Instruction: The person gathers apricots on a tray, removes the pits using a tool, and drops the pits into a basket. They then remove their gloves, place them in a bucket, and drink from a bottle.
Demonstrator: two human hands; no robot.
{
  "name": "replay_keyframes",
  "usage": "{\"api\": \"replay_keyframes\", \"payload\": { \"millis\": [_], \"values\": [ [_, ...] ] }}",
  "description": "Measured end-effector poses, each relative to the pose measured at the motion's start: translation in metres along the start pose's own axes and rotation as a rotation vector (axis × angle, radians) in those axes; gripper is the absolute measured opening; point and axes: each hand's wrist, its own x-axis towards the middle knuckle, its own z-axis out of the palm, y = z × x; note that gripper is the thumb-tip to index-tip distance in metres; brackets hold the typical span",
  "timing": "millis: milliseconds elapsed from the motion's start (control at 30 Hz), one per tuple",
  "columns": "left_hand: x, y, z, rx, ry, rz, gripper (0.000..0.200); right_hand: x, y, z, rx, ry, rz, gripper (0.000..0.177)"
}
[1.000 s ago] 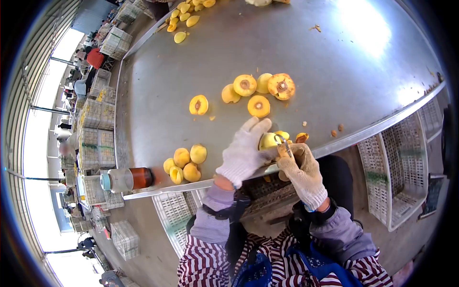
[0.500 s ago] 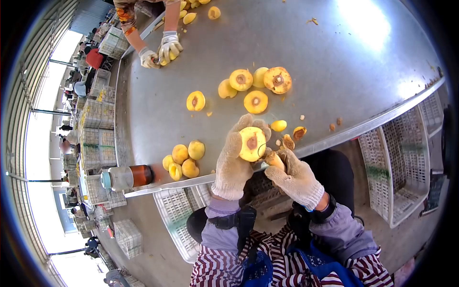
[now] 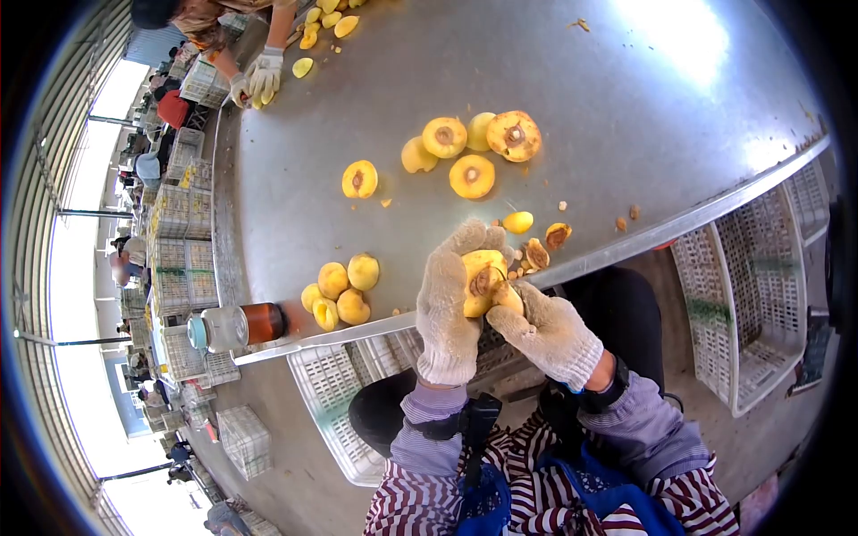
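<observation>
Biggest thing in front of you is the metal bench [image 3: 295, 179], with a white crate [image 3: 700, 304] off to the right below its edge. Then there's your own gloves: your left hand [image 3: 447, 308] has its fingers curled around a fruit half [image 3: 478, 259], so it sits tucked in against the palm, cut face up toward you, right above the bench's near edge. Your right hand [image 3: 550, 335] comes in from the other side, fingers bent and clenched on a small tool [image 3: 504, 272], its thin curved end at the fruit; the handle's mostly hidden, fwiw. Over on the left you've got a jar [image 3: 237, 328], then a bunch of whole-looking fruits [image 3: 332, 280]. Smallest stuff: a little yellow piece [image 3: 517, 222] and brownish scraps [image 3: 559, 235] just past your fingers.
</observation>
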Motion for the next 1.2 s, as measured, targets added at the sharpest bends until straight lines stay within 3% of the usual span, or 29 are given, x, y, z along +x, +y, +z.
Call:
{"api": "replay_keyframes", "payload": {
  "millis": [33,133,233,300,400,500,600,733,833,900,1200],
  "values": [
    [0.0,0.0,0.001,0.063,0.007,0.012,0.056,0.0,0.005,0.002,0.047,0.018,-0.051,0.049],
    [0.003,0.001,0.006,0.268,0.034,0.067,0.051,-0.002,0.0,-0.005,0.242,-0.161,0.095,0.048],
    [0.005,0.007,0.012,0.445,0.061,0.083,0.045,-0.004,-0.02,-0.021,0.499,-0.325,0.37,0.046],
    [0.007,0.014,0.015,0.472,0.065,0.026,0.044,-0.004,-0.014,-0.02,0.505,-0.334,0.322,0.046],
    [0.011,0.023,0.014,0.225,-0.076,-0.047,0.046,-0.007,-0.015,-0.014,0.453,-0.255,0.245,0.047],
    [0.009,0.012,0.015,0.002,-0.006,-0.042,0.047,-0.007,-0.013,-0.011,0.388,-0.155,0.201,0.048],
    [0.004,0.007,0.019,0.115,0.03,0.065,0.048,-0.006,-0.006,-0.007,0.318,-0.08,0.147,0.047],
    [0.004,0.006,0.02,0.224,0.06,0.031,0.048,-0.004,-0.004,-0.006,0.314,-0.097,0.092,0.044],
    [0.009,0.01,0.016,0.27,-0.011,0.037,0.049,-0.008,-0.018,-0.015,0.457,-0.269,0.321,0.041],
    [0.008,0.01,0.022,0.276,-0.002,0.072,0.051,-0.007,-0.016,-0.013,0.472,-0.254,0.297,0.042],
    [0.004,-0.004,0.025,-0.014,0.135,0.026,0.048,-0.006,-0.006,-0.007,0.479,-0.151,0.228,0.046]
  ]
}}
